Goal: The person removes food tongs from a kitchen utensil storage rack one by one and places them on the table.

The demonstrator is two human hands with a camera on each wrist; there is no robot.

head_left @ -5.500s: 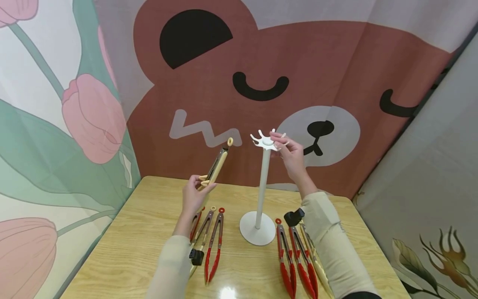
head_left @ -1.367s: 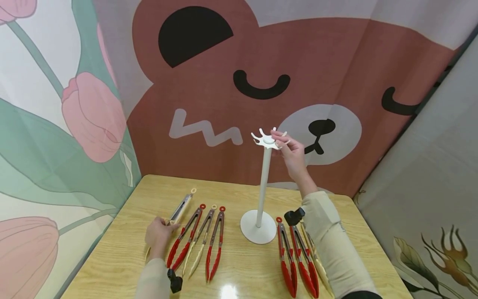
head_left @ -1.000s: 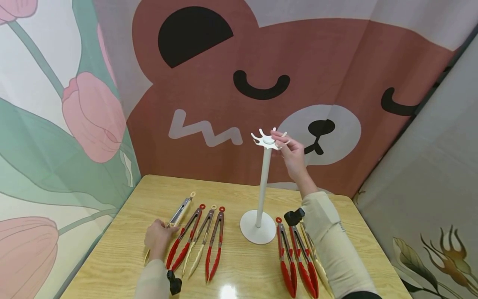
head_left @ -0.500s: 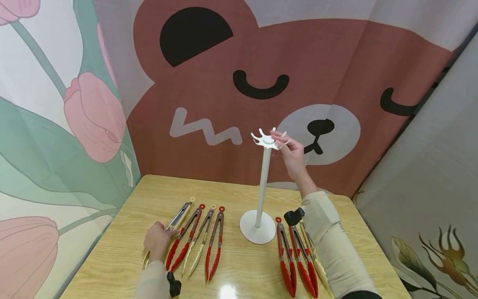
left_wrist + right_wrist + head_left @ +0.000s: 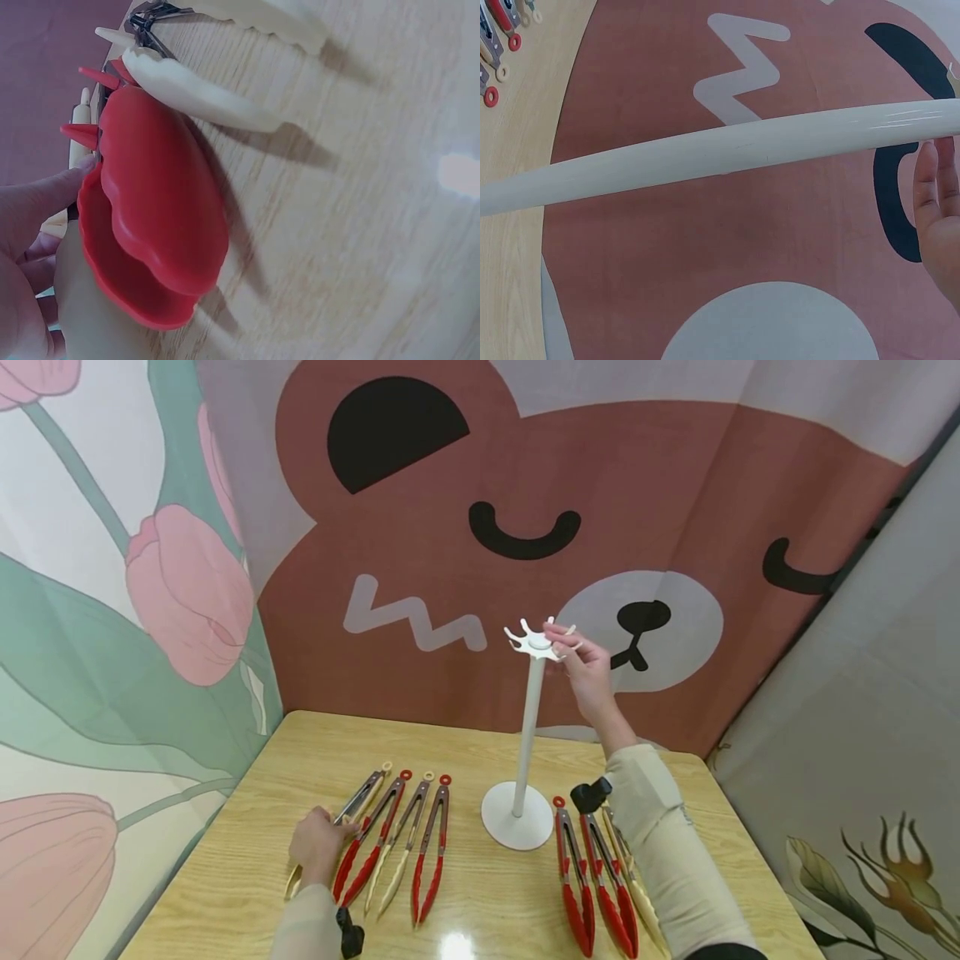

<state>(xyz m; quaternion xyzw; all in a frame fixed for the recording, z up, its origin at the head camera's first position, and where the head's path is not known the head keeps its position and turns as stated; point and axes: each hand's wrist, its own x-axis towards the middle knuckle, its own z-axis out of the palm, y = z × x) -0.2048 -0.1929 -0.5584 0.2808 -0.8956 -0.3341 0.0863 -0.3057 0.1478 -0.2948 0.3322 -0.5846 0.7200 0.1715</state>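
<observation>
At the left of the table my left hand point(image 5: 318, 845) grips a pair of cream-tipped tongs point(image 5: 366, 797), its thumb on the near side. In the left wrist view the cream tongs point(image 5: 94, 292) lie partly behind that hand point(image 5: 34, 225), close against red tongs point(image 5: 161, 195). A white stand point(image 5: 527, 735) with a crown of curved hooks point(image 5: 525, 639) stands upright on a round base point(image 5: 517, 816). My right hand point(image 5: 585, 672) pinches the crown's right side between thumb and fingers. The right wrist view has the stand's pole point(image 5: 742, 146) running past the fingers point(image 5: 928, 180).
Beside the held tongs lie red tongs point(image 5: 371, 839), cream tongs point(image 5: 405, 847) and more red tongs point(image 5: 431, 852), ring ends away from me. Right of the base are two red tongs point(image 5: 575, 881) and cream tongs point(image 5: 637, 885), partly under my right sleeve. A curtain point(image 5: 375, 677) hangs behind the table point(image 5: 480, 893).
My left hand has brought the cream tongs from the air beside the stand down to the row's left end, then slid them slightly toward me. My right hand has stayed at the crown.
</observation>
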